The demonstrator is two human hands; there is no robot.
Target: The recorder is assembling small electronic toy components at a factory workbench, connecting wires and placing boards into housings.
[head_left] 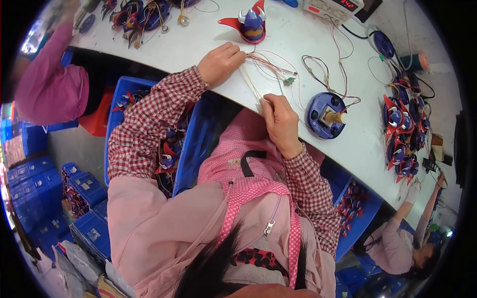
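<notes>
At the table's near edge, my left hand (221,64) is closed, its fingertips pinching a bundle of thin wires (268,63). The loose ends fan out to the right, with a small green circuit piece (289,80) among them. Pale yellow wires (251,85) run down from the bundle to my right hand (281,121), whose thumb and forefinger are pressed together on them. Just beyond my left hand stands a blue and red toy head (252,26) with silver horns. Right of my right hand lies a round blue base (318,128) with a brass-coloured part in its middle.
A power supply (332,8) stands at the back, its leads reaching toward the base. Wired toy parts (400,124) are piled at the right, others (144,17) at the back left. Blue bins (191,149) sit below the edge. Co-workers (49,89) (397,243) work on both sides.
</notes>
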